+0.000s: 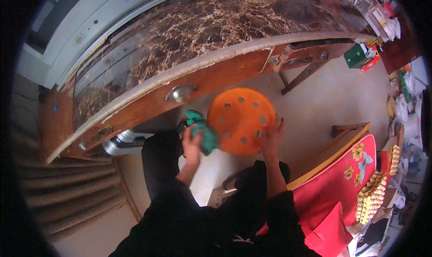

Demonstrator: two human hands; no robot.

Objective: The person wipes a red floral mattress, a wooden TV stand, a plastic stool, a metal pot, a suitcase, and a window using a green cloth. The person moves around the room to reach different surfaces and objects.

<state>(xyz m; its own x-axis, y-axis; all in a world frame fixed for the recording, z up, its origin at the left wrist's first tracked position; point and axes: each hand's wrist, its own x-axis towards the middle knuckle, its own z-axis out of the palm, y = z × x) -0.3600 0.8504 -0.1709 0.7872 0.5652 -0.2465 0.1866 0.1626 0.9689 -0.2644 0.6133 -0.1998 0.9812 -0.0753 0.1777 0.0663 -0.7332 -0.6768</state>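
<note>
A round orange plastic stool [241, 122], its top pierced with several round holes, stands in front of me below the table's front edge. My left hand [192, 143] is closed on a crumpled green cloth [207, 138], which lies against the left side of the stool. At the stool's right rim is my right hand [272, 135], its fingers spread along the edge and slightly blurred. The stool's legs are hidden under its top.
Above the stool runs a wooden table with a dark marbled top [202, 30] and a metal drawer pull [181, 92]. A bench with a red flowered cover [337, 189] bears egg trays [371, 198] at the right. A green box [356, 56] sits farther back.
</note>
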